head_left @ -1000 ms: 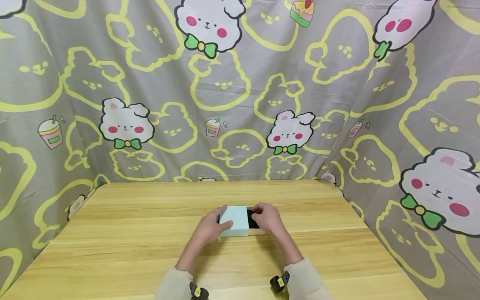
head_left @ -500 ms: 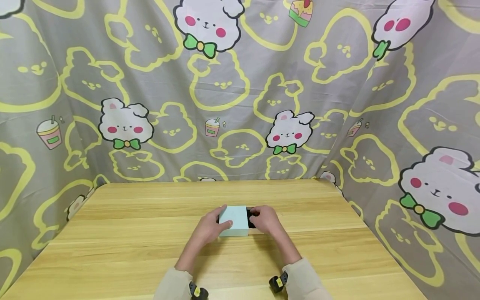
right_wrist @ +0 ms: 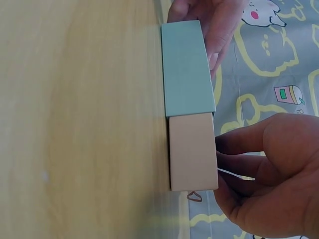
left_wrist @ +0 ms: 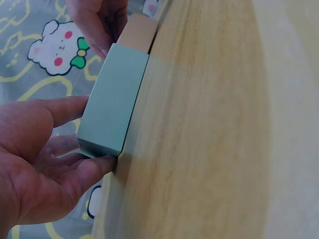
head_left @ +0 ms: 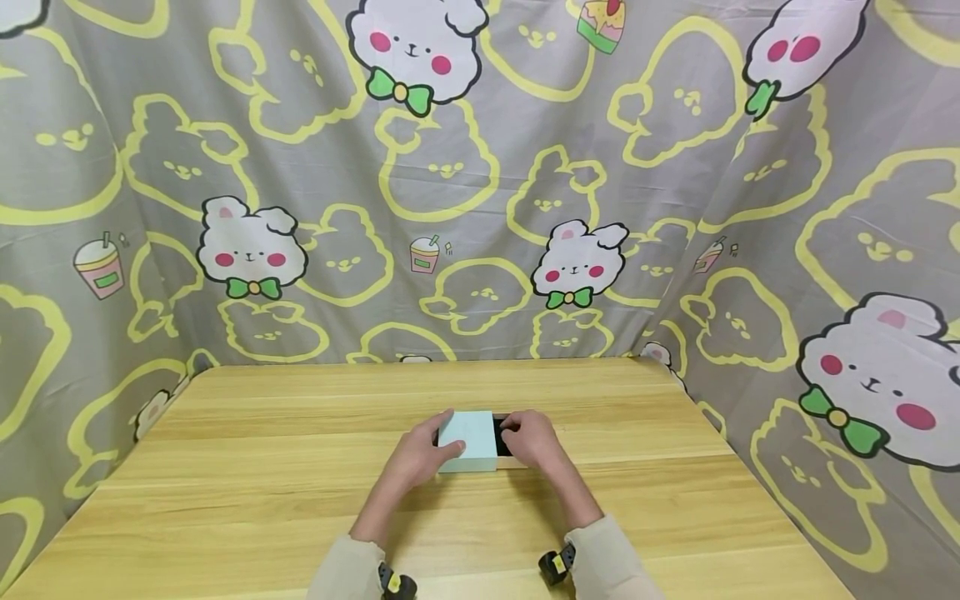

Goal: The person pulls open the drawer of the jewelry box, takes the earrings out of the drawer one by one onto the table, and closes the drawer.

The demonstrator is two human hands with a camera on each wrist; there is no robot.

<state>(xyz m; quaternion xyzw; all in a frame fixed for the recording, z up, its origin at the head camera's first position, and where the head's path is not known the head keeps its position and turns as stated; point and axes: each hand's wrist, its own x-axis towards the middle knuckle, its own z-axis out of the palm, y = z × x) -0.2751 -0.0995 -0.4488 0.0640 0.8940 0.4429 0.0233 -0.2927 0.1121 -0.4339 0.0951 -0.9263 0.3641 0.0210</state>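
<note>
Sleeve (head_left: 467,435) and tray (right_wrist: 193,152) are lying on the worktop (head_left: 300,500), the left grip (head_left: 418,454) clasping the sleeve's left end, apparently to steady it, while the right grip (head_left: 534,439) is reaching into the tray's exposed opening, its actual hold being too hidden to tell.

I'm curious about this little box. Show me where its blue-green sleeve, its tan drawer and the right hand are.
Blue-green sleeve (head_left: 472,435): head view, on its flat top.
Tan drawer (right_wrist: 193,152): right wrist view, on its exposed side wall.
Right hand (head_left: 534,437): head view, on its back.
</note>
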